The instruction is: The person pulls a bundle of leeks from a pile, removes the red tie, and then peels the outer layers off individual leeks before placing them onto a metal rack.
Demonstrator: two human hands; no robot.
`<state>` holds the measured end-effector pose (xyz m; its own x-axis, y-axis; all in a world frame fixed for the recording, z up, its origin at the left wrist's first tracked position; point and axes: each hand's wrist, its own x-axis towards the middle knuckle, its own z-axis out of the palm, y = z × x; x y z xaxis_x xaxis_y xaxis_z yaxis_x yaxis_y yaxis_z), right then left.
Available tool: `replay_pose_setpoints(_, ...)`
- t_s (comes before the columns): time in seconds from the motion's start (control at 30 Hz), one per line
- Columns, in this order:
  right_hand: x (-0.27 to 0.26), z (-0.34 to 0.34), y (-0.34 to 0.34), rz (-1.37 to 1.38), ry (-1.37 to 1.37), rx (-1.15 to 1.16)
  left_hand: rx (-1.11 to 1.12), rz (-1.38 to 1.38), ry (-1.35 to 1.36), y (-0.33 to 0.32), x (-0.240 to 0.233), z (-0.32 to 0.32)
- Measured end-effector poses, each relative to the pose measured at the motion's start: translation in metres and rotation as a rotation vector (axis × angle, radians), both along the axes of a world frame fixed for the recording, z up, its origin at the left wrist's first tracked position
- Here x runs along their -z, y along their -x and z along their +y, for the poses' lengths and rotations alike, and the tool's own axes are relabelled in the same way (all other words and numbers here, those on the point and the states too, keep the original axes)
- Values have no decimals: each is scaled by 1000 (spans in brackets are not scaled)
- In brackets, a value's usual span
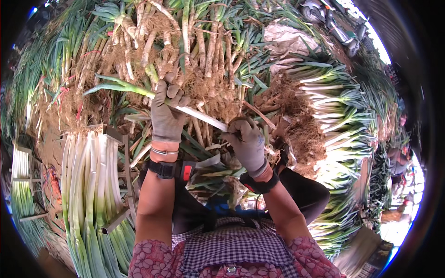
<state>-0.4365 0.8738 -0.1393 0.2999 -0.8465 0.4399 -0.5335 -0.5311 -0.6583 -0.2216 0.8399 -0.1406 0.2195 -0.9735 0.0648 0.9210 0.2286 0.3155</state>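
My left hand [170, 104], in a grey-brown work glove, grips a green onion [205, 119] near the middle of its stalk. The onion slants, with its green leaves to the upper left and its white stem running down to the right. At the white lower end, my right hand [245, 139], gloved alike, has its fingers closed around the stalk; the very end is hidden by them. Behind both hands stand soil-stained green onions [210, 52] with brown, hairy roots. Peeled leaves and scraps [208, 173] lie below, between my arms.
A metal rack [114, 135] at the left holds peeled green onions [92, 166]. At the right lies a long row of cleaned onions [330, 114] with bushy roots. A crumpled pale sack [286, 43] and a motor scooter [339, 33] are at the upper right. Another person [399, 161] is at the far right.
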Motion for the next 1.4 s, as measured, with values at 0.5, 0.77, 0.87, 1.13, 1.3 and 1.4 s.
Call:
replay_pose_setpoints(0.5, -14, 33, -2, -83, 11, 0, -62, 16, -244, 9, -10, 16)
replay_pose_setpoints(0.77, 4, 32, 15, -796, -417, -197, -78, 12, -116, -14, -7, 20)
replay_pose_setpoints(0.87, 10, 30, 35, -827, -540, -188, -37, 21, -74, -17, -11, 17)
replay_pose_setpoints(1.13, 134, 29, 179, 636, -429, 148, -62, -83, -78, -19, -29, 25)
replay_pose_setpoints(1.3, 50, 15, 92, -53, -431, -140, 21, -118, 44, -13, -24, 29)
replay_pose_setpoints(1.4, 4, 12, 30, 46, -451, -442, 166, -71, 226, -2, -28, 28)
